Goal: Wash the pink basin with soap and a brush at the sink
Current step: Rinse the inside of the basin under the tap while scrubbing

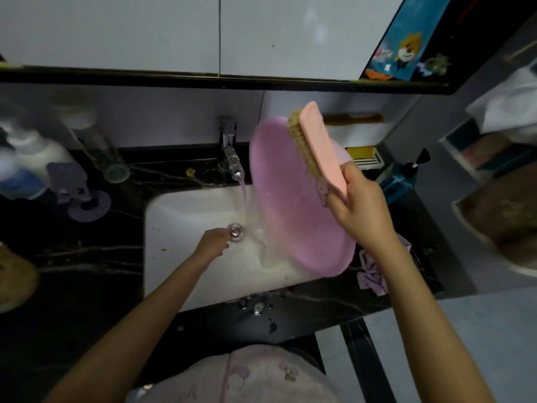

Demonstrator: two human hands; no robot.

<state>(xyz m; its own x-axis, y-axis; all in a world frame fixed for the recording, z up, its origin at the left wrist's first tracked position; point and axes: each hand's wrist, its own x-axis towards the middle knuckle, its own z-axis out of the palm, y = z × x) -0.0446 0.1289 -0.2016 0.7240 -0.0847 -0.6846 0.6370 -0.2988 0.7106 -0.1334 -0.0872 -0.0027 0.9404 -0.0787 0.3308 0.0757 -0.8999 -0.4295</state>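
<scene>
The pink basin (286,205) stands tilted on its edge at the right side of the white sink (186,216), leaning toward the wall. Water runs from the chrome tap (231,154) down past the basin's left rim, and foamy water pools at its base. My right hand (359,210) grips the pink-backed scrubbing brush (315,145) by its lower end, bristles facing left, held up in front of the basin's upper right. My left hand (213,242) reaches down into the sink, fingers curled at the metal drain plug (236,231).
Black marble counter (96,257) surrounds the sink, wet at the front edge. Bottles and a purple holder (75,187) stand at left. A yellow soap in a rack (364,157), a blue pump bottle (402,178) and a lilac cloth (373,270) lie at right. A shelf runs overhead.
</scene>
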